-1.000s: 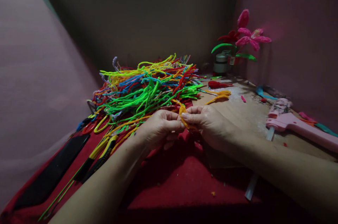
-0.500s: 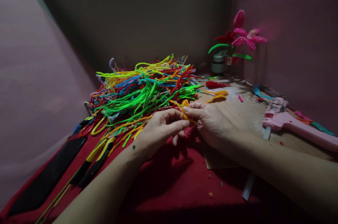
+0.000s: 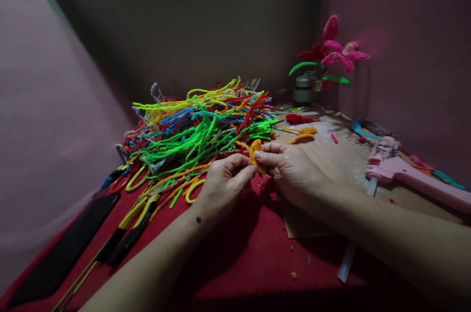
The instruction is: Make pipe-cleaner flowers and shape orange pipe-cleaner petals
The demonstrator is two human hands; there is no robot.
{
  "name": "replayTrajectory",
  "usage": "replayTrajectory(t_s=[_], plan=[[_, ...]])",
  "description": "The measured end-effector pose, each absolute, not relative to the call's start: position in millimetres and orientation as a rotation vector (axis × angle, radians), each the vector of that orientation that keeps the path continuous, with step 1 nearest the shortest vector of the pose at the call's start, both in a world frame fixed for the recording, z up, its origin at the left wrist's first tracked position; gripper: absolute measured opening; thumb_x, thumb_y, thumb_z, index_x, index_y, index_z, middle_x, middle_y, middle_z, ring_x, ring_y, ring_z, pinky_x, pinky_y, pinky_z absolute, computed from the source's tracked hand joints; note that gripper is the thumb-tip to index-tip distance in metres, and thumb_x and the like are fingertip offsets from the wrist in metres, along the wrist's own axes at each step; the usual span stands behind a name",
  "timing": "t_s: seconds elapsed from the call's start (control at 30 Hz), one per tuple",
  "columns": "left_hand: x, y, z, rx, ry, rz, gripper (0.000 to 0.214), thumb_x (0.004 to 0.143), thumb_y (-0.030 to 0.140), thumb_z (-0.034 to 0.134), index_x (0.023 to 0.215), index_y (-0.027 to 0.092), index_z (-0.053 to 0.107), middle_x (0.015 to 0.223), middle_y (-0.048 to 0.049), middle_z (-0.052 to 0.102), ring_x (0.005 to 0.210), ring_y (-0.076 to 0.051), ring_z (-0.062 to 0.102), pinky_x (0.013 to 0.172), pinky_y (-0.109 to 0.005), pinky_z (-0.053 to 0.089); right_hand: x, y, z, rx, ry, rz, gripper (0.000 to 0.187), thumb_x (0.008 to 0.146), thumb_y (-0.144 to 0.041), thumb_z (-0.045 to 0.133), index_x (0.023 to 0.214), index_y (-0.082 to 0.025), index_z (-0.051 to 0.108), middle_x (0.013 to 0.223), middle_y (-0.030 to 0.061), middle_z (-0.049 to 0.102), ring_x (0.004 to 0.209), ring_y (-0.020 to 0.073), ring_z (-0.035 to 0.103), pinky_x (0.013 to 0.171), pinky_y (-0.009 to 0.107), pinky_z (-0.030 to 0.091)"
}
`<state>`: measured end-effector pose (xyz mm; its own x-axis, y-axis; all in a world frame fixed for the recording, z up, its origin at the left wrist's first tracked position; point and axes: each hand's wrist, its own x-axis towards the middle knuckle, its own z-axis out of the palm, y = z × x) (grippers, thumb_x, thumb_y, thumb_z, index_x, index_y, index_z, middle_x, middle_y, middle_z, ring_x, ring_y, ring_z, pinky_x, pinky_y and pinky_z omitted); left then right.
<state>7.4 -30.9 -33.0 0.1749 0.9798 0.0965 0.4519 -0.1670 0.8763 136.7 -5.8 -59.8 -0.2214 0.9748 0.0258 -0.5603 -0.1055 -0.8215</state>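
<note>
Between my two hands is a small orange piece of bent pipe cleaner (image 3: 255, 150), looped like a petal. My right hand (image 3: 294, 167) pinches it with thumb and forefinger from the right. From the left, my left hand (image 3: 226, 182) is closed in a pinch at its lower edge, thumb pointing towards it. Just behind my hands lies a big heap of coloured pipe cleaners (image 3: 198, 130), mostly green, yellow, blue and red. Orange pipe cleaners (image 3: 176, 179) stick out of the heap beside my left wrist.
Yellow-and-black pliers (image 3: 138, 221) and a black flat strip (image 3: 66, 248) lie left on the red cloth (image 3: 224, 263). At right, a pink glue gun (image 3: 408, 172) rests on a board (image 3: 327, 150). Pink fuzzy flowers (image 3: 346, 54) stand at the back right.
My left wrist has turned and shifted slightly right, with its fingers more curled. The orange piece now stands more upright, and a yellow scissor handle shows behind my left hand.
</note>
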Motion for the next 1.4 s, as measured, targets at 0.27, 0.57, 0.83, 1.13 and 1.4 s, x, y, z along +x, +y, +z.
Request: replayTrajectory(t_s=[0.27, 0.57, 0.83, 1.13, 1.4], plan=[[-3.4, -22.7, -38.5, 1.476, 1.154, 0.913, 0.015, 0.073, 0.028, 0.059, 0.070, 0.013, 0.060, 0.054, 0.0022, 0.053, 0.044, -0.007, 0.044, 0.046, -0.021, 0.036, 137.3, -5.7, -60.7, -0.699, -0.933, 1.588, 0.016, 0.059, -0.020, 0.069, 0.066, -0.014, 0.057, 0.062, -0.0013, 0.055, 0.055, 0.0087, 0.049, 0.055, 0.025, 0.037], [-4.7, -20.7, -35.9, 1.458, 1.180, 0.951, 0.017, 0.072, 0.029, 0.061, 0.068, 0.012, 0.059, 0.055, 0.0022, 0.052, 0.044, -0.007, 0.042, 0.046, -0.020, 0.034, 139.6, -7.4, -53.5, -0.820, -1.085, 1.516, 0.011, 0.061, -0.019, 0.064, 0.061, -0.015, 0.054, 0.056, -0.0019, 0.053, 0.052, 0.0090, 0.046, 0.052, 0.025, 0.036], [-4.2, -20.5, -33.3, 1.572, 1.274, 0.831, 0.018, 0.071, 0.030, 0.059, 0.065, 0.013, 0.057, 0.051, 0.0041, 0.047, 0.044, -0.006, 0.039, 0.044, -0.019, 0.030, 135.9, -7.4, -58.1, -0.842, -1.093, 1.533, 0.009, 0.060, -0.011, 0.057, 0.065, -0.016, 0.053, 0.056, -0.0041, 0.053, 0.048, 0.0080, 0.045, 0.048, 0.022, 0.035], [-10.4, -22.5, -29.3, 1.589, 1.180, 0.661, 0.016, 0.073, 0.025, 0.054, 0.062, 0.013, 0.056, 0.050, 0.0025, 0.051, 0.044, -0.007, 0.043, 0.045, -0.018, 0.031, 143.0, -7.2, -45.7, -0.871, -1.341, 1.395, 0.016, 0.072, -0.031, 0.061, 0.067, -0.015, 0.065, 0.061, -0.0002, 0.058, 0.057, 0.0106, 0.049, 0.056, 0.025, 0.038], [-1.6, -22.9, -31.0, 1.522, 1.207, 0.730, 0.030, 0.079, 0.039, 0.049, 0.066, 0.013, 0.054, 0.043, 0.0032, 0.048, 0.034, -0.005, 0.035, 0.037, -0.018, 0.024, 146.4, -1.2, -50.6, -0.989, -1.477, 1.127, 0.021, 0.076, -0.030, 0.057, 0.061, -0.017, 0.065, 0.060, 0.0015, 0.060, 0.058, 0.0132, 0.050, 0.060, 0.027, 0.038]])
